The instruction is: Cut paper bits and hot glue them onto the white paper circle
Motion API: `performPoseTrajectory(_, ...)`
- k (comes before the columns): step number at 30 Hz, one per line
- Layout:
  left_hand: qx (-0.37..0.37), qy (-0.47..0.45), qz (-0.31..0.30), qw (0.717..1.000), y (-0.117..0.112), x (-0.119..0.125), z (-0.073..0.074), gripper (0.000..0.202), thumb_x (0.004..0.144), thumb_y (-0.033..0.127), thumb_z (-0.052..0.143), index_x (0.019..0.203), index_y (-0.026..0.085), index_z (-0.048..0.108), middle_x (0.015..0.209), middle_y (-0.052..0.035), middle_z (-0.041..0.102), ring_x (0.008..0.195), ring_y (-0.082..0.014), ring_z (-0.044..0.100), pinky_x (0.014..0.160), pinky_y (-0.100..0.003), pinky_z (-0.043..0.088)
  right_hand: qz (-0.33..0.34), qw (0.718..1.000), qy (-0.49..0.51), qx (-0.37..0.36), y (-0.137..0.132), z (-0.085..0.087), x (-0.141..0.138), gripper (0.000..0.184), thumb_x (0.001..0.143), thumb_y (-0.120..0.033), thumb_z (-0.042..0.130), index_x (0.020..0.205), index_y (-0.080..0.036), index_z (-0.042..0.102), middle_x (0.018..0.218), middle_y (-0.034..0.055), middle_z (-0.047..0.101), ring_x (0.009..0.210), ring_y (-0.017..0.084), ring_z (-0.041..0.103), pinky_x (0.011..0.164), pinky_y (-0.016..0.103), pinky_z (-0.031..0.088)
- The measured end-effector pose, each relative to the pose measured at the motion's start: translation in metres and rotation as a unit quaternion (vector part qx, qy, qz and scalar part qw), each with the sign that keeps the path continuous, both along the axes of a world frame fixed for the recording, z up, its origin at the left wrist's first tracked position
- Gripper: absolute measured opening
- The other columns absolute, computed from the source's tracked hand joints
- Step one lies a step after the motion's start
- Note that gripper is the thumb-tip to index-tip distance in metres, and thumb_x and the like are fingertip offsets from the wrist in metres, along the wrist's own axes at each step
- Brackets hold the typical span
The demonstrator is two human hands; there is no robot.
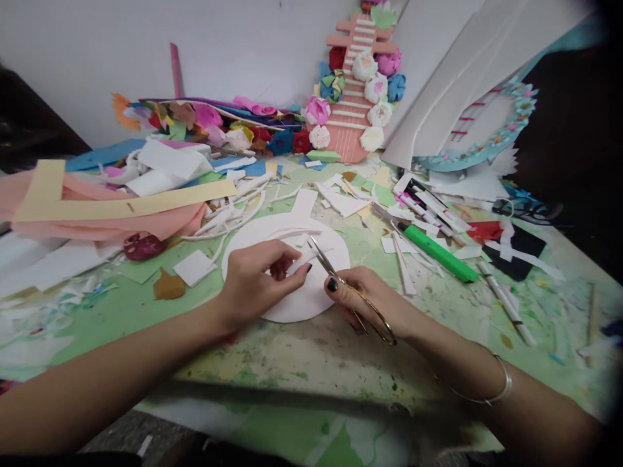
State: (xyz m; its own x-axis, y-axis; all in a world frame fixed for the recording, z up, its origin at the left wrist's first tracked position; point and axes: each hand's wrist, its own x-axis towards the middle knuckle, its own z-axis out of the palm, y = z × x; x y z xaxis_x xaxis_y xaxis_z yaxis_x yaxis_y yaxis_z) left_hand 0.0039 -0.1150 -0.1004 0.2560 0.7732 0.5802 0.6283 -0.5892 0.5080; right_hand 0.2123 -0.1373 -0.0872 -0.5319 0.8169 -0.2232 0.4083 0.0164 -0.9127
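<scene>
My left hand (265,275) pinches a small strip of white paper (302,261) between thumb and fingers. Gold-handled scissors (325,261) are gripped in my right hand (367,295), their blades pointing up and left, close to the strip. The blade tips look slightly apart. Beneath both hands lies a round white paper cutout (292,308) with a short neck at its far side. A thin curved white paper piece rests on this cutout, partly hidden by my left hand.
Paper scraps cover much of the green-stained table (311,363). A green cutter (438,251) and several white markers (506,301) lie to the right. An L-shaped cream card (146,204) is at left. A flower-decorated pink paper guitar (348,123) leans on the wall.
</scene>
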Motion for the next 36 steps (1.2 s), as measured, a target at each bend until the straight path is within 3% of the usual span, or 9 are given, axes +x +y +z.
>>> performPoseTrajectory(7,-0.023,0.036,-0.004,0.999,-0.001,-0.001,0.001,0.012,0.077,0.030,0.062,0.073,0.018,0.062,0.053,0.0041,0.057,0.046,-0.0079,0.048,0.047,-0.020,0.038,-0.001,0.998,0.008,-0.059,0.007,-0.007,0.004,0.058,0.083,-0.068,0.048,0.053,-0.018,0.039,0.034,-0.0049,0.039,0.028,0.007,0.036,0.033,0.019,0.028)
performPoseTrajectory(14,-0.070,0.072,-0.025,0.995,-0.002,-0.001,0.004,0.017,0.077,0.031,0.060,0.066,0.018,0.060,0.053,0.0039,0.058,0.046,-0.0081,0.049,0.048,-0.021,0.036,-0.024,0.993,-0.007,-0.119,0.007,-0.014,0.003,0.060,0.077,-0.075,0.049,0.057,-0.018,0.046,0.032,-0.0059,0.037,0.025,0.007,0.034,0.027,0.018,0.024)
performPoseTrajectory(20,-0.036,0.056,0.010,0.998,0.001,-0.005,0.003,0.016,0.078,0.033,0.064,0.071,0.018,0.064,0.053,0.0043,0.059,0.047,-0.0079,0.050,0.048,-0.020,0.038,-0.013,0.995,-0.001,-0.095,0.007,-0.010,0.006,0.064,0.082,-0.078,0.032,0.062,-0.019,0.045,0.036,-0.0053,0.038,0.028,0.008,0.036,0.029,0.019,0.027)
performPoseTrajectory(23,-0.022,0.034,0.029,0.999,0.003,-0.007,0.003,0.020,0.076,0.038,0.069,0.076,0.018,0.067,0.060,0.0022,0.065,0.050,-0.0087,0.054,0.050,-0.021,0.041,0.039,0.996,0.016,-0.081,0.006,-0.005,0.011,0.066,0.084,-0.078,0.022,0.064,-0.019,0.044,0.042,-0.0032,0.043,0.034,0.009,0.043,0.035,0.021,0.033)
performPoseTrajectory(28,-0.024,0.016,0.020,0.999,0.003,-0.008,0.004,0.027,0.073,0.046,0.073,0.076,0.019,0.068,0.062,0.0016,0.067,0.050,-0.0097,0.056,0.051,-0.022,0.043,0.109,0.994,-0.001,-0.024,0.002,0.002,0.013,0.059,0.088,-0.072,0.029,0.066,-0.018,0.042,0.051,-0.0019,0.047,0.045,0.010,0.049,0.047,0.023,0.039)
performPoseTrajectory(33,-0.020,0.022,-0.013,0.999,0.000,-0.005,0.001,0.029,0.071,0.046,0.074,0.083,0.021,0.066,0.061,0.0035,0.065,0.050,-0.0095,0.056,0.053,-0.022,0.045,0.097,0.995,-0.033,-0.003,-0.002,0.003,0.007,0.058,0.088,-0.070,0.033,0.065,-0.018,0.042,0.048,-0.0023,0.046,0.043,0.008,0.046,0.045,0.021,0.034)
performPoseTrajectory(36,-0.051,-0.017,-0.012,0.998,-0.002,-0.003,-0.003,0.039,0.067,0.043,0.078,0.090,0.021,0.056,0.064,0.0052,0.064,0.049,-0.0083,0.058,0.052,-0.019,0.047,0.082,0.996,-0.034,-0.006,-0.003,0.001,0.005,0.057,0.087,-0.070,0.037,0.066,-0.017,0.044,0.049,-0.0030,0.045,0.043,0.008,0.045,0.044,0.020,0.032)
